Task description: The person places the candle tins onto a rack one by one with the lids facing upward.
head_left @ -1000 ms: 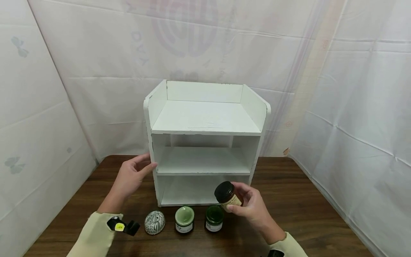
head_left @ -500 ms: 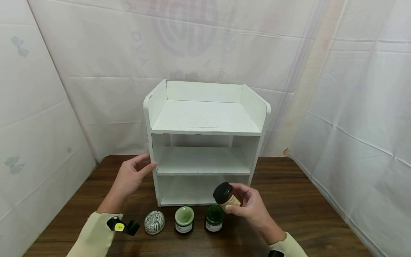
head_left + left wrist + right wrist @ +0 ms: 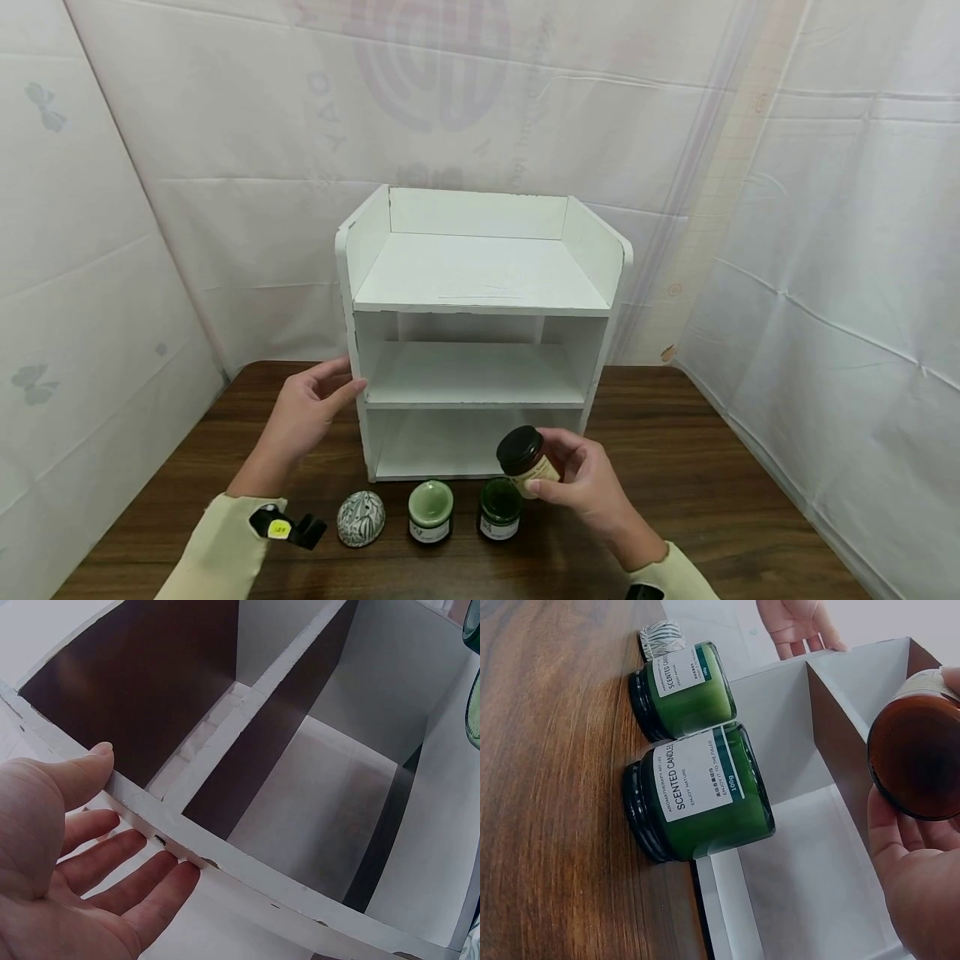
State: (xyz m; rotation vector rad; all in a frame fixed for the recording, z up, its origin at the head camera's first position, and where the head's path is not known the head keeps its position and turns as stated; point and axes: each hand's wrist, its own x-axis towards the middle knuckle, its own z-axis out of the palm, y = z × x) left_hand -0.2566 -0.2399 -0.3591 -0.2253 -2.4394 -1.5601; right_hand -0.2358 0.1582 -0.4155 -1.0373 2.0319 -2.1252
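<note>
**Amber jar held in front of the white shelf unit**

The right hand [image 3: 592,487] holds a small amber jar [image 3: 527,461] with a dark lid, fingers and thumb curled round its body. The jar is lifted off the table and tilted, just in front of the lowest compartment of the white shelf unit [image 3: 480,333] and directly above the right-hand jar of the row below. In the right wrist view the jar's brown base [image 3: 917,750] faces the camera, with the thumb lying along its lower edge.

The left hand [image 3: 303,412] rests against the shelf unit's left side panel, fingers straight and slightly spread, the thumb on the panel's front edge at the level of the middle shelf. The left wrist view shows the thumb [image 3: 82,776] lying along the chipped white edge while the fingers press flat on the outer face.

On the dark wooden table [image 3: 712,467], in a row before the unit, stand a patterned egg-shaped ornament [image 3: 361,518], a light green candle jar [image 3: 431,511] and a dark green candle jar [image 3: 499,508]. Both labels read "SCENTED CANDLE" in the right wrist view. White sheets [image 3: 825,250] hang behind and beside the table.
</note>
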